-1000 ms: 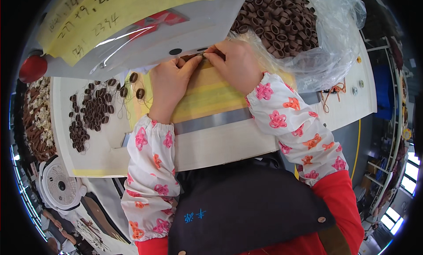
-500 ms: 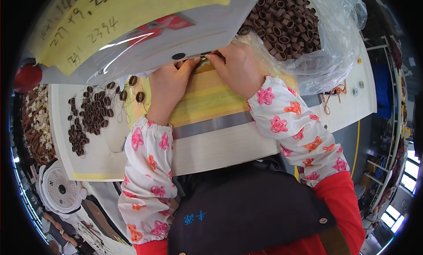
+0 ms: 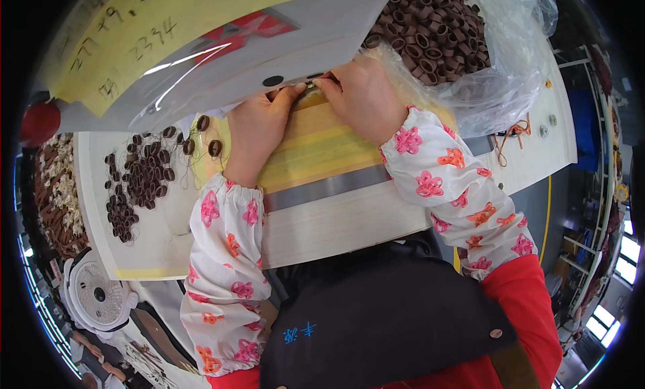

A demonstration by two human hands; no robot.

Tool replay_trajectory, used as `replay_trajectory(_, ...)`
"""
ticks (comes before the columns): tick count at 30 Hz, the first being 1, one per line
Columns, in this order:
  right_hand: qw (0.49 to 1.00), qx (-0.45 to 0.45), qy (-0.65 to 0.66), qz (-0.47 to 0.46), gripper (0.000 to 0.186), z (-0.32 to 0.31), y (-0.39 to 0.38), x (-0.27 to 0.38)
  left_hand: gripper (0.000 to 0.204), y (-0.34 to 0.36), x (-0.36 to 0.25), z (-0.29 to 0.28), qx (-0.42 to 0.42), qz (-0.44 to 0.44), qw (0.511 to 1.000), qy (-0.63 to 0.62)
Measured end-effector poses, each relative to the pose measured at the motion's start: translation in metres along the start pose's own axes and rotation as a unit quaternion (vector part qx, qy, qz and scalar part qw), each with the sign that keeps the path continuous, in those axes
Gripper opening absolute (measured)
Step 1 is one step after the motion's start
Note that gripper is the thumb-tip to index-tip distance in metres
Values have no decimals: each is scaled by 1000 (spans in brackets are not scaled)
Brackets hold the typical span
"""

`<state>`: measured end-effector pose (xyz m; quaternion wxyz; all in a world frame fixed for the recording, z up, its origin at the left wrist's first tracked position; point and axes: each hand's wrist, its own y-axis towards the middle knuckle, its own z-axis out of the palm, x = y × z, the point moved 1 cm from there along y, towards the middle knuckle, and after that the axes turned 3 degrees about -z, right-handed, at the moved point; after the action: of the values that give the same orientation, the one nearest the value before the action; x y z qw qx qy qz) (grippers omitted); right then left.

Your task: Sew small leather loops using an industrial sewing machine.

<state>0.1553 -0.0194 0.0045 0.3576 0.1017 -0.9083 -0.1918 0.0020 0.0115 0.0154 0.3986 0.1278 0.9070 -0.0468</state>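
Both my hands meet beneath the head of a grey sewing machine (image 3: 322,43), with their fingertips close together. My left hand (image 3: 259,128) has thumb and fingers pinched at the machine's lower edge. My right hand (image 3: 366,99) pinches from the other side, its thumb pointing left toward the left thumb. Whatever lies between the fingertips is mostly hidden and too small to name. Under my wrists is a work surface covered with yellow tape (image 3: 322,144), with a grey metal strip (image 3: 329,189) along its near side.
A heap of brown loops (image 3: 430,36) lies on a clear plastic bag (image 3: 517,73) at right. More brown loops with loose threads (image 3: 144,174) cover the table's left. Orange cord (image 3: 514,130) lies at the right edge. A white fan (image 3: 97,291) stands lower left.
The whole view has shifted slightly. Both hands stay at the same spot under the machine head, fingertips still pinched together.
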Motion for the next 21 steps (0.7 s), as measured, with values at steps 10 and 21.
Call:
replay_trajectory(10, 999, 28, -38, 16, 14, 4, 5, 4, 29, 3, 16, 3, -3, -18, 1000, -18)
replay_trajectory(21, 999, 2, -37, 22, 13, 3, 2, 0, 32, 3, 18, 7, -4, -68, 997, -32)
